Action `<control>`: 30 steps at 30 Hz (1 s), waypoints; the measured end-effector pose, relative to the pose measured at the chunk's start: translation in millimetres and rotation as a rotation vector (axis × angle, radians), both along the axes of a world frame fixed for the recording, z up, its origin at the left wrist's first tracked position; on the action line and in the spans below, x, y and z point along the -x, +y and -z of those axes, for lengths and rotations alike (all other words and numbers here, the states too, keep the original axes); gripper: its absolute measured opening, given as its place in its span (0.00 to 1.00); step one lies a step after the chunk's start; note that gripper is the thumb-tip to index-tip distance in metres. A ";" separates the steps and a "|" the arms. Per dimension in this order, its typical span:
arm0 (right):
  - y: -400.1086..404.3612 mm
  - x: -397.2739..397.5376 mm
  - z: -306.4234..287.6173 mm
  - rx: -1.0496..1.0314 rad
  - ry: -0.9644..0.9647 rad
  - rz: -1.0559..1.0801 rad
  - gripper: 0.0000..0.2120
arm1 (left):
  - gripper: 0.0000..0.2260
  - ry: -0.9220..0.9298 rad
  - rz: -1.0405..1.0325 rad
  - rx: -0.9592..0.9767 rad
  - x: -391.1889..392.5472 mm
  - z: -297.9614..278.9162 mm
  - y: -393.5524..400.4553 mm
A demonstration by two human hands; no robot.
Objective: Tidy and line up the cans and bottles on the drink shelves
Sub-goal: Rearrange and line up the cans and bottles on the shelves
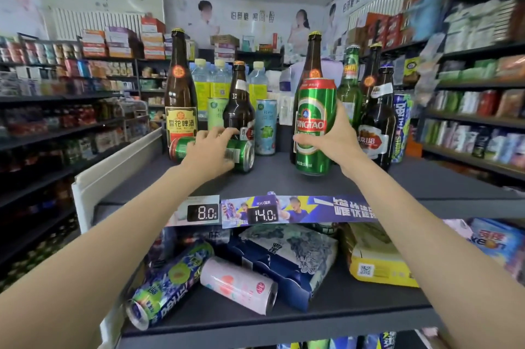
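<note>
Lower shelf (284, 317) is untidy: a blue can (170, 280) and pink can (238, 284) lie toppled. On the top shelf (397, 186), left hand (211, 149) grips a fallen green can (241, 154); right hand (336, 135) holds a Tsingtao can (315, 124) upright. Bottles behind look unaligned.

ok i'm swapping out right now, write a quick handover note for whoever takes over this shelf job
Left hand: grips the fallen green can lying on its side on the top shelf.
Right hand: holds the upright Tsingtao can, its base at or just above the shelf.
Behind: brown bottles, a green bottle and slim cans stand upright in a loose group.
Lower shelf: blue can and pink can lie on their sides.
Done: little as yet.
Left: stand both green cans in line, right the lower cans, straighten rows.
</note>
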State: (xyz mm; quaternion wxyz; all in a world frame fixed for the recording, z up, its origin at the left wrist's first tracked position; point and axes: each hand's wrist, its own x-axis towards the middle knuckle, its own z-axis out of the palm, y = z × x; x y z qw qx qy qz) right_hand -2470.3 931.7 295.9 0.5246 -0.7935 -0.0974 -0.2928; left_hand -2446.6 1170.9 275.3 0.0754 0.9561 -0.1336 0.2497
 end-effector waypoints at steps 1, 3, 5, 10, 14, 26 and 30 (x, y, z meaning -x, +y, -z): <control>-5.3 2.5 0.2 0.005 0.002 0.015 0.47 | 0.32 0.039 -0.024 -0.119 -3.9 -2.1 -3.9; -13.0 5.9 3.4 0.000 0.019 0.034 0.48 | 0.36 0.122 -0.053 -0.254 -9.0 -6.3 -11.5; -17.2 5.8 9.1 -0.015 0.031 0.051 0.49 | 0.38 0.146 -0.086 -0.298 -12.2 -10.8 -16.4; -15.5 6.8 15.3 -0.039 0.022 0.070 0.50 | 0.37 0.084 -0.032 -0.338 -11.2 -13.6 -16.1; -5.5 12.4 14.5 -0.005 0.012 0.043 0.49 | 0.36 0.336 0.243 -0.161 -1.0 -26.2 6.3; 30.3 1.9 12.5 -0.008 0.040 -0.038 0.47 | 0.26 0.517 -0.175 0.337 22.2 -48.2 24.7; 33.1 2.6 12.6 -0.028 0.050 -0.048 0.48 | 0.25 0.759 -0.283 0.522 27.1 -54.9 22.1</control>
